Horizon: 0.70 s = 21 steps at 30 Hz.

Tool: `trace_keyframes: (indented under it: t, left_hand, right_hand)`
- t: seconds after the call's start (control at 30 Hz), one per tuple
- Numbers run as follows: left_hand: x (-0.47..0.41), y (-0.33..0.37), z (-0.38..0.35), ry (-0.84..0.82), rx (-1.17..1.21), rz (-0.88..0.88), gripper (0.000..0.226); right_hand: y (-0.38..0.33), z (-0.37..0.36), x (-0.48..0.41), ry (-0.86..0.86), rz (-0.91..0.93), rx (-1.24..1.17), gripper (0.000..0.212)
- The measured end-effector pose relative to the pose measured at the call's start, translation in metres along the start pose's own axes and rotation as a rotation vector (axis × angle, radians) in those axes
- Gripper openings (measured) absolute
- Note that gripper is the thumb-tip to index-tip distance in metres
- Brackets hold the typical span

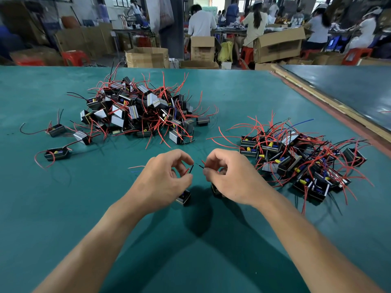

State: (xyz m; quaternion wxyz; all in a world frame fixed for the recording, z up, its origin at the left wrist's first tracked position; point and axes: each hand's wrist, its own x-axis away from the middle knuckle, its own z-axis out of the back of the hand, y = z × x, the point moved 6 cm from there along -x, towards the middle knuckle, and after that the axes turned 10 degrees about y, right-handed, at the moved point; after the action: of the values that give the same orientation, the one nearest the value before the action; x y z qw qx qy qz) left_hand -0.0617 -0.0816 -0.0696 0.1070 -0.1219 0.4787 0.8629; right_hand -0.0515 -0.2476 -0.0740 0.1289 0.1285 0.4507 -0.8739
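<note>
Where the curled fingertips [183, 157] of the left hand [163, 178] meet the thumb, a red and a black lead [190, 169] are pinched, their ends standing up between the two hands. A small black case [183, 197] is seen just beneath that hand, low over the green table [190, 240] (whether it rests there cannot be told). The right hand [230, 176] is likewise curled, and a second pair of leads [202, 163] is nipped between its thumb and forefinger. A second case [215, 190] is half hidden under its palm. The two sets of wire ends are held near each other but apart.

Just left of the left hand, a loose red and blue wire [135, 168] are laid on the table. Near the right hand a heap of cases [296, 157] is spread, most lying open side up, with yellow and blue parts seated in them. Its trailing red leads reach closest to the right wrist. Farther off, a larger heap [139, 108] is piled, many cases turned so that only grey faces show. Three stray cases [57, 154] are scattered to its left, and a yellow part is visible in the nearest.

Beyond the table edge, open cardboard boxes [277, 45] are stood on the floor, and their contents cannot be made out. People [201, 22] are seated at benches behind them with their backs turned.
</note>
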Motion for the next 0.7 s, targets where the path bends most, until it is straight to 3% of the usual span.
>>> trace_keyframes:
  t: [0.13,0.5,0.7]
  left_hand:
    - [-0.001,0.002,0.0001,0.023,0.011,0.016,0.009]
    - [-0.0021,0.0063,0.0077,0.123,0.028,-0.018,0.016]
    - [0.0007,0.0094,0.0025,0.033,0.016,-0.01,0.013]
  right_hand:
    - [-0.0013,0.0002,-0.0008,0.003,-0.003,0.012,0.01]
    - [-0.0032,-0.0025,0.0012,-0.041,-0.001,0.037,0.013]
    - [-0.0081,-0.0015,0.0022,-0.054,0.039,0.034,0.016]
